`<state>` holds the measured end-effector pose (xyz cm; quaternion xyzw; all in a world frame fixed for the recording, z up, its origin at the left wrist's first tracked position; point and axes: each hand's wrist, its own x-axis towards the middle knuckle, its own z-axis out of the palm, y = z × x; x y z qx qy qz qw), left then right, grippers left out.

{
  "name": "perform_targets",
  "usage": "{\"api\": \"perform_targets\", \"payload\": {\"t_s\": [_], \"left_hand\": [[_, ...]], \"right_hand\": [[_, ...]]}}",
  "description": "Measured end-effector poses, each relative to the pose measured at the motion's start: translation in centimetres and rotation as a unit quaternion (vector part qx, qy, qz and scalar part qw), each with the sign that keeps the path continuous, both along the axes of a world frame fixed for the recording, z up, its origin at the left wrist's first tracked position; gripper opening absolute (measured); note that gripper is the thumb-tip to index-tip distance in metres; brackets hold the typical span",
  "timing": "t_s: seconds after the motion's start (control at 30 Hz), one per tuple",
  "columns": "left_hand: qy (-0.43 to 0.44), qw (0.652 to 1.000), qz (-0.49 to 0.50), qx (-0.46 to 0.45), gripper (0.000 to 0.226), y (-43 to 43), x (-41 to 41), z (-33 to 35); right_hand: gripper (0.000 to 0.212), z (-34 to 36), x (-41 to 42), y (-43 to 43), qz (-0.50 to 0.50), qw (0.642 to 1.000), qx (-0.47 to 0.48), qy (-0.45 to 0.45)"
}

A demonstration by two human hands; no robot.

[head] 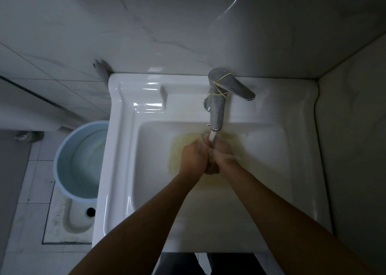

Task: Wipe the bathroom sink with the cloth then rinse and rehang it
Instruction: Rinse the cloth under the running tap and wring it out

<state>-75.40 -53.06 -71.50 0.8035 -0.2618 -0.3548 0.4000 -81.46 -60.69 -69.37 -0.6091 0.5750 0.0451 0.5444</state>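
Over the white sink [129, 149], my left hand [193, 155] and my right hand [224, 153] are pressed together under the running stream [212, 138] from the chrome tap [217, 105]. Between them they grip a small dark bunched cloth [211, 168], of which only a wet lump shows below the palms. Water splashes over the fingers. Yellowish water [179, 149] spreads on the basin floor around the hands. A yellow rubber band is wound round the tap's body and lever [236, 86].
A light blue bucket [62, 149] holding water stands on the floor left of the sink, beside a squat toilet pan [71, 218]. Marbled wall tiles close in behind and to the right. A raised soap ledge [150, 99] sits on the sink's back left.
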Motion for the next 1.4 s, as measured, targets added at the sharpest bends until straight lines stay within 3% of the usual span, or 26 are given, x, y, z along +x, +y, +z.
{"api": "perform_targets", "payload": {"t_s": [0.07, 0.17, 0.27, 0.3, 0.43, 0.53, 0.7, 0.87, 1.13, 1.4], "left_hand": [[0.049, 0.997, 0.064, -0.02, 0.041, 0.0, -0.5, 0.6], [0.205, 0.966, 0.156, 0.004, 0.037, -0.9, -0.2, 1.7], [0.397, 0.902, 0.165, 0.039, 0.068, -1.9, 1.1, 2.1], [0.411, 0.898, 0.154, 0.041, 0.07, -2.2, 1.2, 2.2], [0.422, 0.888, 0.183, -0.009, 0.034, -2.9, 0.2, 2.7], [0.451, 0.862, 0.234, -0.005, 0.032, -2.6, 0.2, 2.6], [0.51, 0.827, 0.235, 0.016, 0.034, -1.1, 1.2, 3.4], [0.57, 0.792, 0.215, -0.038, 0.033, 0.2, 1.4, 4.6], [0.502, 0.841, 0.188, -0.074, 0.028, 0.5, 2.5, 5.6], [0.436, 0.873, 0.197, -0.094, 0.016, 2.6, 2.7, 5.6]], "right_hand": [[0.028, 0.2, -0.1, -0.1, 0.069, 0.995, -0.07, 0.033], [0.037, 1.8, -0.9, -0.9, -0.03, 0.999, -0.009, -0.027], [0.027, 2.8, -2.5, -1.3, -0.027, 0.997, 0.006, -0.078], [0.023, 3.1, -3.0, -1.3, -0.033, 0.994, -0.007, -0.101], [0.02, 4.1, -4.8, -2.0, -0.002, 0.988, -0.121, -0.1], [0.022, 5.8, -5.8, -3.3, -0.02, 0.978, -0.196, -0.071], [0.031, 11.2, -4.8, -6.0, -0.072, 0.959, -0.196, -0.191], [0.04, 13.5, -3.3, -6.9, -0.049, 0.954, -0.235, -0.182], [0.026, 12.1, -4.1, -6.8, -0.096, 0.962, -0.19, -0.174], [0.04, 9.4, -5.0, -4.9, -0.165, 0.958, -0.127, -0.197]]}}
